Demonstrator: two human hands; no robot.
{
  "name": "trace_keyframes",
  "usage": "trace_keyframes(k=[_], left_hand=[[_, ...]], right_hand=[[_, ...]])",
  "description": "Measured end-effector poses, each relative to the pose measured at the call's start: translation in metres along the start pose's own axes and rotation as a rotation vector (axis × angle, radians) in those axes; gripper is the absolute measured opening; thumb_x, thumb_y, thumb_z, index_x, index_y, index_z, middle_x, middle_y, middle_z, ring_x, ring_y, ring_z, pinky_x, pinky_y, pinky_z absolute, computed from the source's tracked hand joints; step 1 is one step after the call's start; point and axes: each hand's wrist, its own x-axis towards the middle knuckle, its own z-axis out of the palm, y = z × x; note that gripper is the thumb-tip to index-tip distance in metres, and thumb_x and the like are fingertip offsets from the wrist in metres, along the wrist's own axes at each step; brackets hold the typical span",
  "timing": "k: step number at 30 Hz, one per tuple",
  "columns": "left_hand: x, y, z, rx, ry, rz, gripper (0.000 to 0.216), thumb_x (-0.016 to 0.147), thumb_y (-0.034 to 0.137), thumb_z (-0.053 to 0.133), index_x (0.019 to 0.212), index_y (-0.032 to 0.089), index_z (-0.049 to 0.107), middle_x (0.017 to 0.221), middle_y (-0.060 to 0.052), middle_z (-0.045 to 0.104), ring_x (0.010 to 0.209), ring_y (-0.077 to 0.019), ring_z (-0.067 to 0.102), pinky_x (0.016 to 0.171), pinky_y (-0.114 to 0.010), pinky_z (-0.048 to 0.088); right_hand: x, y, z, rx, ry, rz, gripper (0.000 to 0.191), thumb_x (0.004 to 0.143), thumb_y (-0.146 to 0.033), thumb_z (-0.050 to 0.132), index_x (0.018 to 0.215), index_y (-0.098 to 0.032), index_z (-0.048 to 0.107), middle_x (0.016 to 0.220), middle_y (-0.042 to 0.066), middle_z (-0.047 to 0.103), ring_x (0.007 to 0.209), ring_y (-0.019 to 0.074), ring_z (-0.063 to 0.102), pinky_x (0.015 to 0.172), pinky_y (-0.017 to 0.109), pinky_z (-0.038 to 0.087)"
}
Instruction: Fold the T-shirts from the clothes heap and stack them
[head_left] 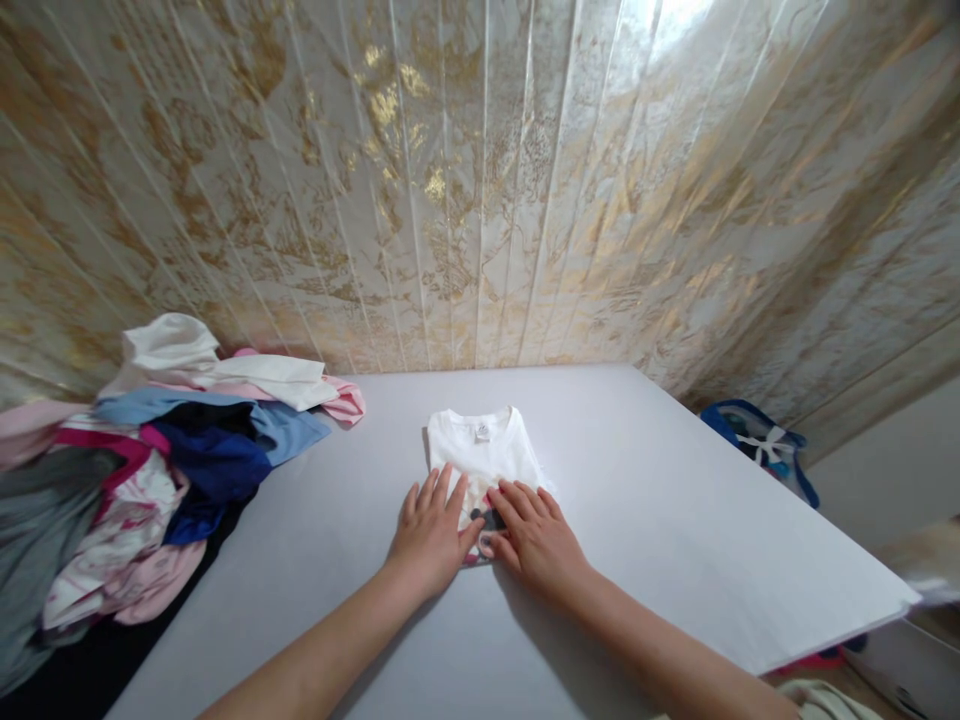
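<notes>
A folded white T-shirt with a neck label and a dark print lies in the middle of a pale grey table. My left hand rests flat on its near left part, fingers stretched out. My right hand lies flat on its near right part, fingers spread and pointing left across the print. Both hands press on the shirt and hold nothing.
A pile of mixed clothes, white, pink, blue and grey, covers the table's left side. A blue bag sits beyond the right edge. A gold-patterned wall stands behind the table.
</notes>
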Motion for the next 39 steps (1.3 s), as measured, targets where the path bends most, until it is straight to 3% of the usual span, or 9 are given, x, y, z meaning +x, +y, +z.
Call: trace_keyframes(k=[6, 26, 35, 39], left_hand=[[0.011, 0.001, 0.000, -0.018, 0.042, 0.024, 0.057, 0.093, 0.048, 0.043, 0.144, 0.021, 0.041, 0.154, -0.012, 0.034, 0.142, -0.0293, 0.028, 0.114, -0.051, 0.024], [0.007, -0.003, 0.004, -0.015, 0.146, 0.059, 0.047, 0.095, 0.044, 0.041, 0.136, 0.022, 0.050, 0.148, -0.011, 0.044, 0.138, -0.0267, 0.036, 0.112, -0.049, 0.030], [0.008, 0.000, 0.001, 0.025, 0.051, 0.053, 0.057, 0.094, 0.050, 0.041, 0.144, 0.023, 0.042, 0.153, -0.014, 0.035, 0.142, -0.0303, 0.030, 0.113, -0.051, 0.027], [0.008, 0.002, -0.005, 0.015, 0.018, 0.036, 0.054, 0.094, 0.048, 0.042, 0.144, 0.029, 0.041, 0.154, -0.012, 0.035, 0.142, -0.0296, 0.030, 0.112, -0.051, 0.028]], right_hand=[[0.006, 0.014, 0.004, -0.020, 0.028, 0.000, 0.054, 0.095, -0.042, 0.046, 0.146, -0.025, 0.039, 0.152, 0.006, 0.037, 0.140, 0.0256, 0.031, 0.114, 0.046, 0.020], [0.002, 0.014, 0.012, -0.119, 0.098, -0.018, 0.055, 0.098, -0.050, 0.035, 0.147, -0.026, 0.036, 0.153, 0.002, 0.036, 0.139, 0.0236, 0.032, 0.114, 0.042, 0.017], [0.003, 0.015, 0.014, -0.112, 0.103, -0.017, 0.055, 0.098, -0.049, 0.035, 0.148, -0.025, 0.035, 0.153, 0.003, 0.036, 0.139, 0.0242, 0.031, 0.114, 0.043, 0.017], [0.003, 0.015, 0.014, -0.120, 0.098, -0.018, 0.055, 0.098, -0.048, 0.035, 0.148, -0.025, 0.035, 0.153, 0.003, 0.035, 0.140, 0.0243, 0.031, 0.114, 0.044, 0.017]])
